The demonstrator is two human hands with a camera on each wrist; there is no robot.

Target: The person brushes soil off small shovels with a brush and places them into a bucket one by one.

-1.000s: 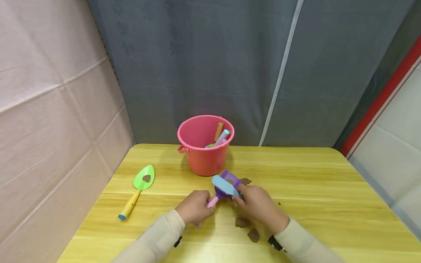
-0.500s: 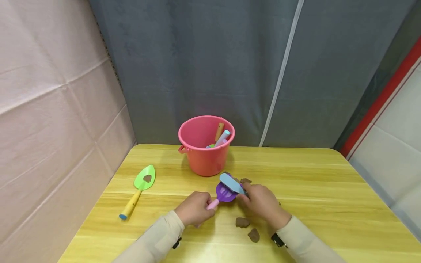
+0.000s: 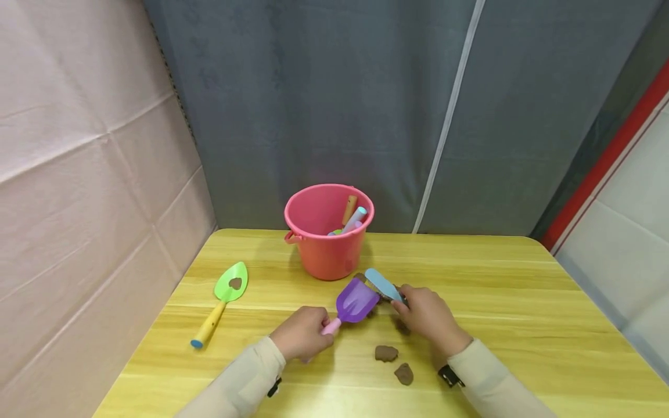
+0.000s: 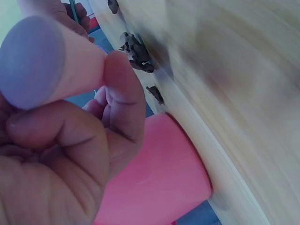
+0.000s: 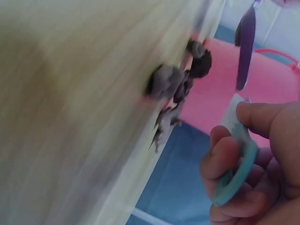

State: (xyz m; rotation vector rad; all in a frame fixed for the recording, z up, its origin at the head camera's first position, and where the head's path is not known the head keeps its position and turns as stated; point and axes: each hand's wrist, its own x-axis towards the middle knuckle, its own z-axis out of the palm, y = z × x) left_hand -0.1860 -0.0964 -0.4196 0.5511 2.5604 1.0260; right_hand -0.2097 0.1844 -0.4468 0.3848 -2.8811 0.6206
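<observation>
My left hand (image 3: pixel 303 334) grips the pink handle of a small purple toy shovel (image 3: pixel 358 301); its lilac end cap shows large in the left wrist view. The shovel's blade hangs a little above the table, no lump visible on its upper face. My right hand (image 3: pixel 431 316) holds a light blue brush (image 3: pixel 384 284) by its teal handle, bristles downward, just right of the blade. Brown clay-like lumps (image 5: pixel 166 82) lie on the table beneath and around the two tools, partly hidden in the head view. Two more lumps, one of them a flat piece (image 3: pixel 386 353), lie nearer the front.
Behind the tools stands a pink bucket (image 3: pixel 329 255) with several tool handles inside. A green trowel (image 3: pixel 231 283) with a yellow handle lies at the left, a brown lump on its blade. A grey curtain (image 3: pixel 334 104) hangs behind the wooden table (image 3: pixel 496 313).
The brush has moved right, off the shovel's blade. My left hand has drawn the shovel slightly back and left, and its blade now shows whole, with lumps visible on the table around it.
</observation>
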